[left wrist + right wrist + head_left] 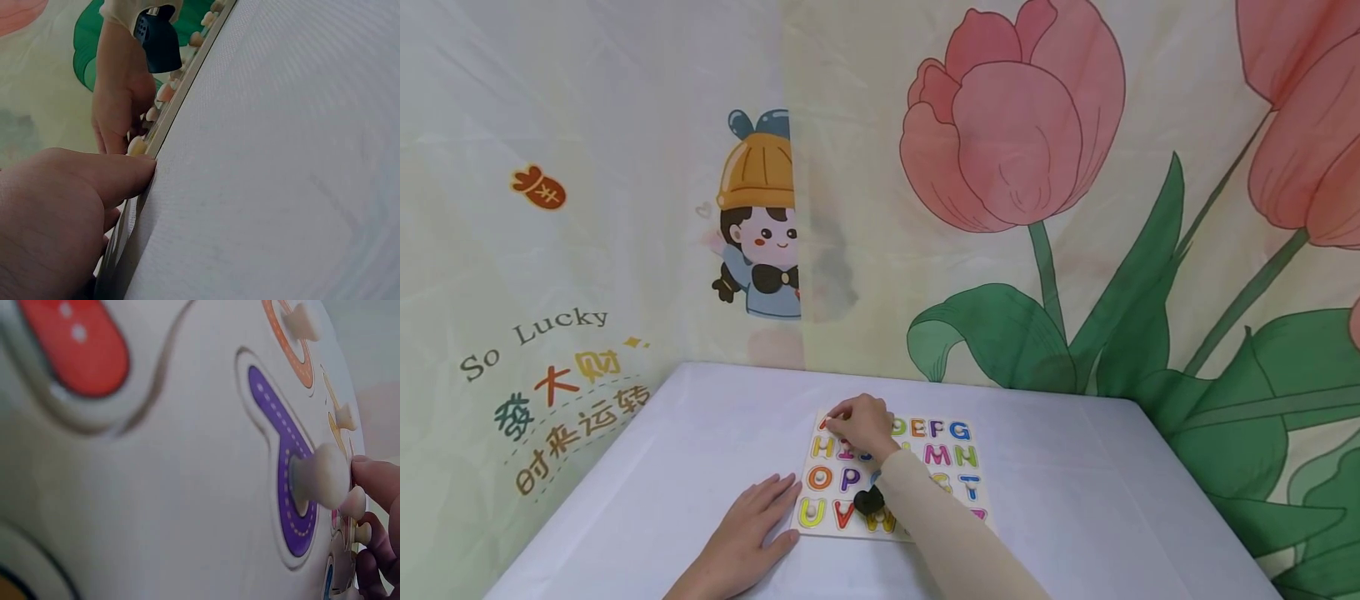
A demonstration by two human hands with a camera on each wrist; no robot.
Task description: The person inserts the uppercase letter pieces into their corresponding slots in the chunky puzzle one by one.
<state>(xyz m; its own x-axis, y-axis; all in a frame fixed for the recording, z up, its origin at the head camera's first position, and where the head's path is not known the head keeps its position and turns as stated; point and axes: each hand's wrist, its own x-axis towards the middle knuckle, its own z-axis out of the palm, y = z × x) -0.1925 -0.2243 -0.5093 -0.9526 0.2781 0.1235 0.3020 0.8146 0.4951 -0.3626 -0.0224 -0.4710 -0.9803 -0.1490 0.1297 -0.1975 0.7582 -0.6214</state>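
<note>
A white alphabet puzzle board [895,421] lies on the table, filled with coloured letter pieces that carry small round knobs. My right hand [862,423] reaches over its far left corner, thumb and fingertips pinching at the red letter A piece [823,422], mostly hidden by the fingers. In the right wrist view, that hand's thumb [375,478] shows beyond the purple P piece [294,494] and its pale knob. My left hand [748,529] rests on the table with fingers extended, fingertips at the board's left edge. Its thumb [128,175] lies against the board's side in the left wrist view.
A white cloth covers the table [647,492]. Behind it hangs a curtain with printed tulips [1015,125] and a cartoon figure [763,242]. The right forearm's beige sleeve [947,525] and black wrist camera [868,501] cover part of the board's lower middle.
</note>
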